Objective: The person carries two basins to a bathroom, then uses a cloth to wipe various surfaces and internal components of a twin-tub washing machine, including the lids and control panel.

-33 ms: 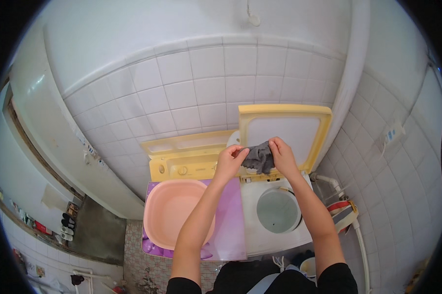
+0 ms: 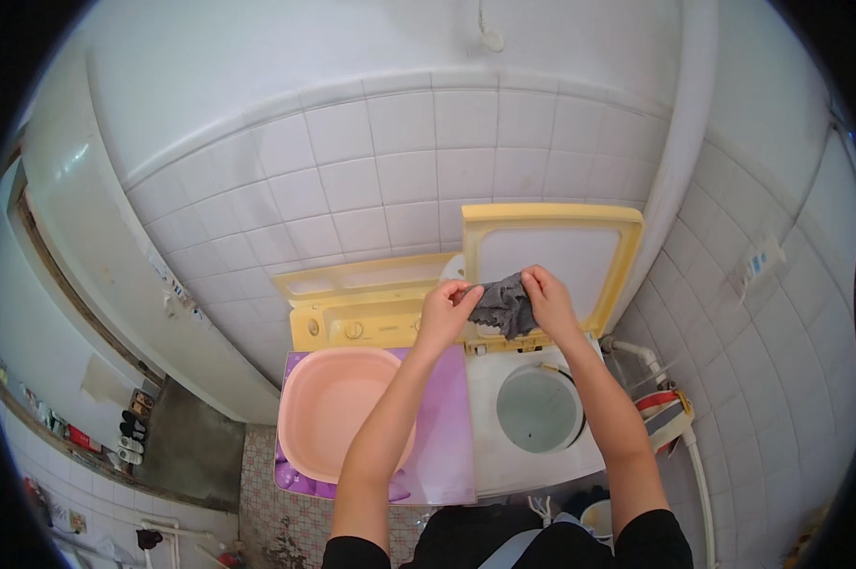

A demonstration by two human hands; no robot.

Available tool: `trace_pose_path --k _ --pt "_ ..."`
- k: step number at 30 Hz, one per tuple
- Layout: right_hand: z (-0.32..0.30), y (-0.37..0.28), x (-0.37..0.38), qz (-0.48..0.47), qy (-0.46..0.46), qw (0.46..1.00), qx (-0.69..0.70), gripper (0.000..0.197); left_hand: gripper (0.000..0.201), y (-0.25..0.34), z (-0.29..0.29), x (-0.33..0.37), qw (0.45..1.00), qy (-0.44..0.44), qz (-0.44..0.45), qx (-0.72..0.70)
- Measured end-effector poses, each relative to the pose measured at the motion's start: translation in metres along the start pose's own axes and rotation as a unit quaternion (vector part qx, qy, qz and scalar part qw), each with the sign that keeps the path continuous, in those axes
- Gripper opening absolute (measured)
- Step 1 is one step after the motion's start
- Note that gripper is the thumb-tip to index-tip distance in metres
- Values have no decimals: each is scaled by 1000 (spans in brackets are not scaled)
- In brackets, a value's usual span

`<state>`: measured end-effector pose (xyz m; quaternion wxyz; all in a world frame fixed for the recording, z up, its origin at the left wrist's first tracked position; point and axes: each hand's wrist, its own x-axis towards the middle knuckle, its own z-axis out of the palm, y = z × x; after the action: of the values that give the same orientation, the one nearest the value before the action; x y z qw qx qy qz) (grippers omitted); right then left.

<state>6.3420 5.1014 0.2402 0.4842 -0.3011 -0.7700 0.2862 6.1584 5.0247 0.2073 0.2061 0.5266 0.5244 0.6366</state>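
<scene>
I hold a small dark grey cloth [image 2: 502, 303] stretched between both hands above a twin-tub washing machine [image 2: 504, 465]. My left hand [image 2: 444, 308] pinches its left edge and my right hand [image 2: 548, 302] grips its right edge. Behind the cloth, the machine's yellow-framed lid [image 2: 551, 228] stands open. Below my right forearm is the round spin tub opening [image 2: 539, 410]. A pink basin [image 2: 328, 408] rests on the purple lid [image 2: 442, 455] under my left forearm.
White tiled walls [image 2: 400, 171] close in behind and to the right. A white pipe and hose [image 2: 637, 356] with a red-striped strap run beside the machine on the right. A door frame [image 2: 77, 284] and shoes [image 2: 129, 431] on the floor lie to the left.
</scene>
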Motion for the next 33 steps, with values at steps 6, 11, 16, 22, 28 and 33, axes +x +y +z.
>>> trace_pose_path --k 6,11,16,22,28,33 --pt "-41 -6 20 38 -73 996 20 23 19 21 18 11 996 -16 -45 -69" --pt "-65 -23 79 57 -6 990 132 15 22 46 40 37 994 77 70 -34" --pt "-55 -11 122 -145 65 987 -26 18 42 40 48 76 887 278 257 265" --pt "14 -9 106 -319 52 933 -156 31 50 -3 36 92 986 118 93 77" --pt "26 -4 118 -405 18 894 -192 33 35 0 36 92 970 120 93 188" --pt "-26 8 106 -399 92 866 -287 25 35 -2 33 86 941 175 149 249"
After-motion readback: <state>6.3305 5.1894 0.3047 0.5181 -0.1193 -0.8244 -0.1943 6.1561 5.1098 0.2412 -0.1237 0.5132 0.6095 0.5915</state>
